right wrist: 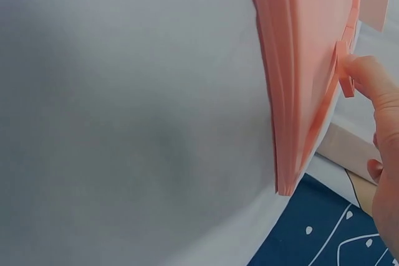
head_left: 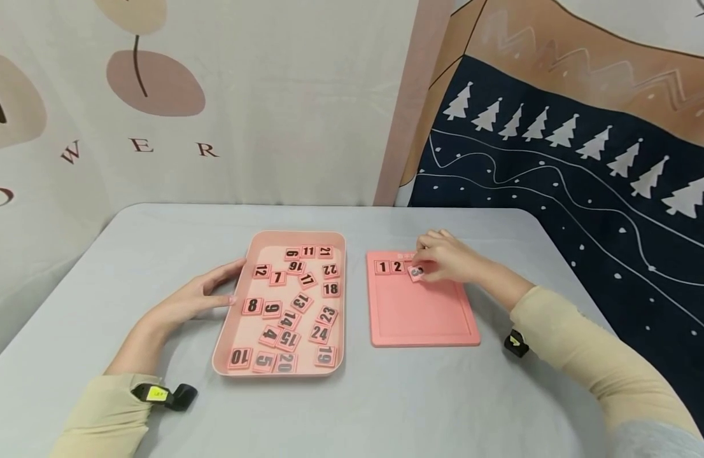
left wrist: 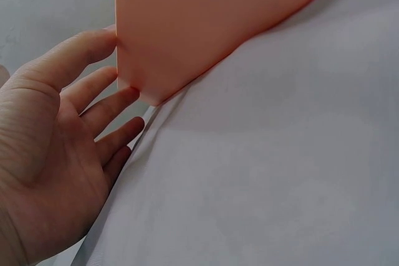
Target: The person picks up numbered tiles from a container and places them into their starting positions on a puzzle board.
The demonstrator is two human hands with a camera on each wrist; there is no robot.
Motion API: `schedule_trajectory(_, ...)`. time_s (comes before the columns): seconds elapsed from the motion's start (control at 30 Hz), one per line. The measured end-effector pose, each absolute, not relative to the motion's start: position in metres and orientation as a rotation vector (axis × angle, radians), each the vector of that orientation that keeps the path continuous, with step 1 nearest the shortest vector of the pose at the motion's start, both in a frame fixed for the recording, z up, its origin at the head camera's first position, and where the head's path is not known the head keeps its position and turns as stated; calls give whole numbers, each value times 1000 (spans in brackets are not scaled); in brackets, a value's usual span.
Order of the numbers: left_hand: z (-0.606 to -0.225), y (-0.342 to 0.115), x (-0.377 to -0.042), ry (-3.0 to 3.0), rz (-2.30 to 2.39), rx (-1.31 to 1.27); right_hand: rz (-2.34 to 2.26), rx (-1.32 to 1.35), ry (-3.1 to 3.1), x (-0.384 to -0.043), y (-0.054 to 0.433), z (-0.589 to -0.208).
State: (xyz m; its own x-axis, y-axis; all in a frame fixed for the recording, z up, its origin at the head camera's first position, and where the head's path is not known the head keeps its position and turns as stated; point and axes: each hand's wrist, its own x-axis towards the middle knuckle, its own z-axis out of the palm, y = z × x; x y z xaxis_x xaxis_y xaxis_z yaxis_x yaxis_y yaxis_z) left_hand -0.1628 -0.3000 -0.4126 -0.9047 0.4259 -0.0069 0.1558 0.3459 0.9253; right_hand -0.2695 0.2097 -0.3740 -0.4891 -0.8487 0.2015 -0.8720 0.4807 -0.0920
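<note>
My right hand (head_left: 446,256) pinches a small pink number tile marked 3 (head_left: 415,273), held tilted over the upper part of a square pink board (head_left: 423,318). Tiles 1 (head_left: 382,267) and 2 (head_left: 397,266) sit side by side along the board's top left. In the right wrist view the tile (right wrist: 343,70) stands nearly on edge at the fingertips. On the left, my left hand (head_left: 194,298) rests thumb and fingertips against the side of a pink tray (head_left: 221,346). Its fingers (left wrist: 109,109) are loosely spread in the left wrist view, at the tray's outer wall (left wrist: 187,23).
Inside the tray lie several loose number tiles at mixed angles, such as 10 (head_left: 240,358), 17 (head_left: 307,280) and 19 (head_left: 326,356). Tray and board lie on a white-covered table (head_left: 398,407). Behind it hang a pale printed curtain (head_left: 306,114) and a dark tree-patterned cloth (head_left: 501,172).
</note>
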Motion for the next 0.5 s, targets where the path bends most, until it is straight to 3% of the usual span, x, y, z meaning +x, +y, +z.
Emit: schedule_trajectory(0.5, -413, -300, -163, 2373, 1572, 518, 320, 1547, -2717, -273, 206, -374)
